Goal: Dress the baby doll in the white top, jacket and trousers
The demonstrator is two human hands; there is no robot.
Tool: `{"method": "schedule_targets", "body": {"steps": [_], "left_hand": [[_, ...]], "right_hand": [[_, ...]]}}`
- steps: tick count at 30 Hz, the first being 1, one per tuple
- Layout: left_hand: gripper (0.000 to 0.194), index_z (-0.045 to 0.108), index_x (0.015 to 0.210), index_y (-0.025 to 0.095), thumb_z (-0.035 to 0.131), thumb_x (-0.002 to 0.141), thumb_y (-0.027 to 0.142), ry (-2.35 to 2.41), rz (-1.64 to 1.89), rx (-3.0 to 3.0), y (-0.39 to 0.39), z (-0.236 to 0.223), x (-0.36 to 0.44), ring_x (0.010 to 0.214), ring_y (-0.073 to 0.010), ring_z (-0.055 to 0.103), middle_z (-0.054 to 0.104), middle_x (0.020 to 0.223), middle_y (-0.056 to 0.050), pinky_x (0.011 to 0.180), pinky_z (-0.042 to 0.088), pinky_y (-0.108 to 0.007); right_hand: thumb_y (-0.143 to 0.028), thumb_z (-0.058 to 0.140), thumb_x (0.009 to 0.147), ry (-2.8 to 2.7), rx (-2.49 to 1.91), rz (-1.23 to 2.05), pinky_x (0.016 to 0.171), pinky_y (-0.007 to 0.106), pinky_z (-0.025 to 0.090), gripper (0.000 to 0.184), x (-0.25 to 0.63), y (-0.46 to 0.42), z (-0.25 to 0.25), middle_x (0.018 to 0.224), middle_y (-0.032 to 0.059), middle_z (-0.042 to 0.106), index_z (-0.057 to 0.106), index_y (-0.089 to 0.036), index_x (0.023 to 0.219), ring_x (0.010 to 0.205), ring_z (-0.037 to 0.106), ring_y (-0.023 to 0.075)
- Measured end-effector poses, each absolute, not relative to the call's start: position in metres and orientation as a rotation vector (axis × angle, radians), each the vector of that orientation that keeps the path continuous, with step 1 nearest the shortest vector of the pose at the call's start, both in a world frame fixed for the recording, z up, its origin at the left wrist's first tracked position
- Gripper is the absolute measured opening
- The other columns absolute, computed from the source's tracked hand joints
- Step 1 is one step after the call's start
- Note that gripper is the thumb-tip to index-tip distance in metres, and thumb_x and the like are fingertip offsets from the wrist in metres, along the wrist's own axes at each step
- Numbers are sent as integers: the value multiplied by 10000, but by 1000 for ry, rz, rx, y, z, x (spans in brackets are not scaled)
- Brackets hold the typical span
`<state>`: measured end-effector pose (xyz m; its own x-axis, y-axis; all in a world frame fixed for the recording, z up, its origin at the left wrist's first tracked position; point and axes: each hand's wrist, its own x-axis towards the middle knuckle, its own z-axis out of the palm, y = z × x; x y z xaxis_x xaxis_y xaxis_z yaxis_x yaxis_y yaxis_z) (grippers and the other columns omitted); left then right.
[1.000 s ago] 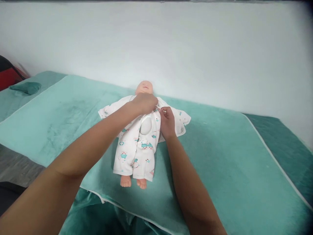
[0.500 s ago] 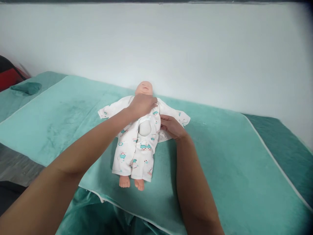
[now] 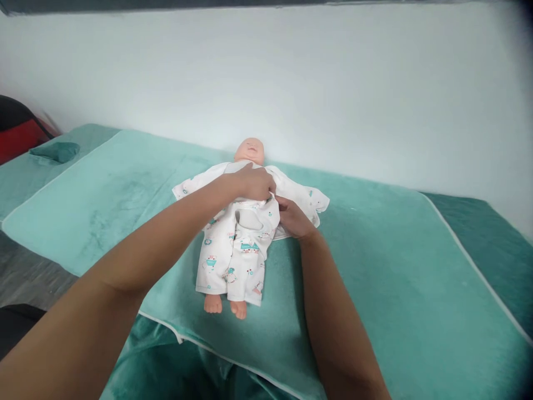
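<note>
Doll [image 3: 251, 149] on its back, midway along the green cover [image 3: 375, 266], head toward the pale wall [image 3: 333, 89], bare feet [image 3: 213, 304] toward you. On it, a white printed garment [image 3: 247, 247] with a rounded opening at the belly and loose legs ending above the feet; white sleeves [image 3: 195, 182] spread out to both sides. Your left hand [image 3: 255, 183] lies across the doll's chest, fingers closed, pinching the upper edge of the printed garment. Your right hand [image 3: 295, 218] is at the garment's side, just below the left, fingers bent and touching the cloth; whether they grip it, you cannot tell from here. Farther out: small darker green cloth [image 3: 56, 151] at far left, red and black object [image 3: 19, 133] beyond it, grey floor [image 3: 29, 272] below the cover's left edge.
</note>
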<state>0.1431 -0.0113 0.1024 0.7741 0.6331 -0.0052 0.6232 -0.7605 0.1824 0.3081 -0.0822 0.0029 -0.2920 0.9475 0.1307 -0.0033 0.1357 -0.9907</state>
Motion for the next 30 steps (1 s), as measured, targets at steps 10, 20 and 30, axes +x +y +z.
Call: {"method": "schedule_targets", "body": {"steps": [10, 20, 30], "left_hand": [[376, 685, 1029, 188, 407, 971, 434, 1061, 199, 2591, 5, 106, 132, 990, -230, 639, 730, 1058, -65, 804, 404, -312], [112, 697, 861, 165, 618, 835, 240, 1069, 481, 2349, 14, 105, 128, 983, -209, 650, 737, 994, -46, 879, 447, -307], [137, 704, 902, 198, 587, 861, 256, 1397, 1025, 2148, 2, 68, 50, 924, -201, 652, 739, 978, -46, 912, 489, -350]], "right_hand": [[-454, 711, 759, -1120, -1008, 1205, 672, 300, 455, 239, 286, -71, -11, 726, -24, 650, 688, -244, 870, 698, 539, 166], [-429, 701, 723, -1164, -1144, 1203, 554, 244, 338, 236, 287, -74, 1, 637, -55, 548, 577, -228, 730, 608, 421, 118], [-518, 717, 727, -1166, -1235, 1305, 525, 284, 364, 333, 290, -74, 1, 530, -30, 523, 604, -215, 644, 543, 418, 133]]}}
